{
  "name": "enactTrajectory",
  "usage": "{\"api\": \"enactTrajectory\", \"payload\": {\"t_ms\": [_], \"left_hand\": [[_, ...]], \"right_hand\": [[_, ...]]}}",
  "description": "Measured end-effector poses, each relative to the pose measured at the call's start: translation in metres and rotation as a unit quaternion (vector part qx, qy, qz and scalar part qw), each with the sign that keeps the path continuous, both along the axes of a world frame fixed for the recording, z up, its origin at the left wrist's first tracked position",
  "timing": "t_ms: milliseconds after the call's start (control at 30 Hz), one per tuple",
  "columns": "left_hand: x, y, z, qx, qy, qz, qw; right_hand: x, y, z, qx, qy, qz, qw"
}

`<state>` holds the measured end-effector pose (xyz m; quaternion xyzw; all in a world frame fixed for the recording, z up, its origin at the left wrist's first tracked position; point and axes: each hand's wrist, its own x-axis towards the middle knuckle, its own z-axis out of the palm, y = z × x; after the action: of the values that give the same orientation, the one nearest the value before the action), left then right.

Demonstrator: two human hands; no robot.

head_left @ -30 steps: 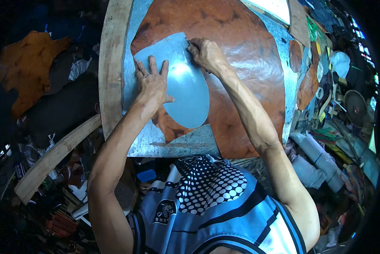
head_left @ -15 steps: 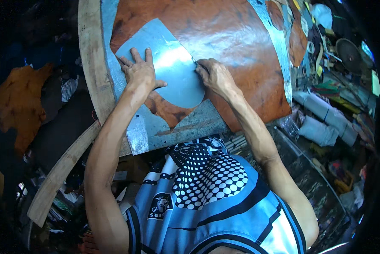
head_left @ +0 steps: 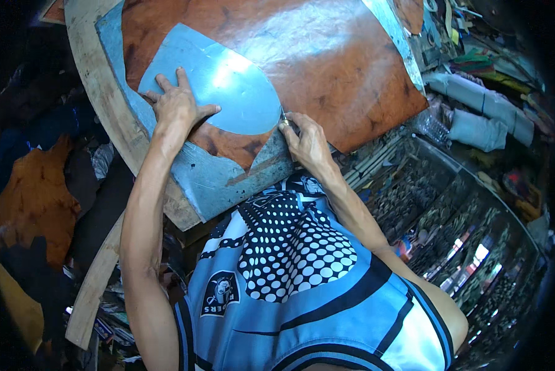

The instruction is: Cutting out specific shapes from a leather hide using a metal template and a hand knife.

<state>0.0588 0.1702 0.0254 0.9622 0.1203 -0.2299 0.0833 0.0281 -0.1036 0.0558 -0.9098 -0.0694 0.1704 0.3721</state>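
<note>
A smooth grey template (head_left: 228,93) with a rounded end lies flat on a sheet of mottled brown leather (head_left: 339,80). My left hand (head_left: 176,108) is spread over the template's left part, fingers apart and pressing down. At the template's lower right edge, my right hand (head_left: 308,142) is closed around a small knife (head_left: 284,117). Its thin tip meets the leather right beside the template's curve; most of the handle is hidden in my fingers. Below the template, a ragged strip of the leather shows, ending in a point over the grey work board (head_left: 212,179).
A wooden plank (head_left: 98,93) borders the board on the left. Further left hangs or lies another brown leather piece (head_left: 33,198). White wrapped rolls (head_left: 481,108) and a clear plastic-covered bundle (head_left: 478,131) sit at the right, above a dark glassy surface (head_left: 450,222).
My right hand has moved with the knife down along the template's curved edge, toward its rounded end. My left hand stays spread on the template. The whole view has shifted and turned.
</note>
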Motion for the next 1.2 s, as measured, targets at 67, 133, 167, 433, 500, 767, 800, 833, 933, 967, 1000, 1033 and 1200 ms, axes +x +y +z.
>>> {"api": "enactTrajectory", "payload": {"t_ms": [67, 133, 167, 433, 500, 767, 800, 833, 933, 967, 1000, 1033, 1200], "left_hand": [[0.000, -0.001, -0.002, 0.008, -0.002, 0.003, 1.000], [0.002, 0.000, -0.004, 0.016, 0.002, -0.013, 1.000], [0.003, 0.000, -0.004, 0.023, 0.006, -0.024, 0.999], [0.007, -0.001, 0.000, 0.026, 0.011, -0.022, 0.999], [0.008, -0.001, 0.004, 0.026, 0.003, -0.018, 0.999], [-0.015, 0.007, -0.031, -0.051, -0.066, 0.071, 0.994], [-0.030, 0.019, -0.049, -0.100, -0.157, 0.114, 0.976], [-0.042, 0.026, -0.068, -0.153, -0.245, 0.147, 0.946], [-0.068, 0.024, -0.087, -0.357, -0.339, 0.299, 0.818], [-0.070, 0.019, -0.088, -0.356, -0.340, 0.304, 0.815], [-0.069, 0.010, -0.089, -0.432, -0.366, 0.360, 0.742], [-0.071, 0.005, -0.091, -0.498, -0.388, 0.411, 0.657], [-0.063, 0.020, -0.102, -0.603, -0.387, 0.547, 0.433]], "right_hand": [[-0.007, 0.001, 0.000, 0.004, 0.010, -0.023, 1.000], [-0.013, 0.001, -0.002, 0.011, 0.022, -0.041, 0.999], [-0.014, 0.001, -0.001, 0.012, 0.022, -0.045, 0.999], [-0.027, 0.006, -0.003, 0.029, 0.102, -0.090, 0.990], [-0.028, 0.008, 0.000, 0.033, 0.129, -0.095, 0.987], [-0.011, -0.011, -0.006, 0.173, 0.342, -0.166, 0.909], [-0.008, -0.011, -0.004, 0.216, 0.309, -0.170, 0.911], [0.000, -0.017, -0.014, 0.176, 0.279, -0.109, 0.938], [0.025, 0.000, -0.033, 0.028, 0.091, 0.030, 0.995], [0.029, 0.015, -0.036, -0.002, -0.005, 0.100, 0.995], [0.033, 0.027, -0.039, -0.033, -0.100, 0.168, 0.980], [0.039, 0.038, -0.040, -0.034, -0.099, 0.175, 0.979], [0.050, 0.060, -0.051, -0.169, -0.092, 0.342, 0.920]]}}
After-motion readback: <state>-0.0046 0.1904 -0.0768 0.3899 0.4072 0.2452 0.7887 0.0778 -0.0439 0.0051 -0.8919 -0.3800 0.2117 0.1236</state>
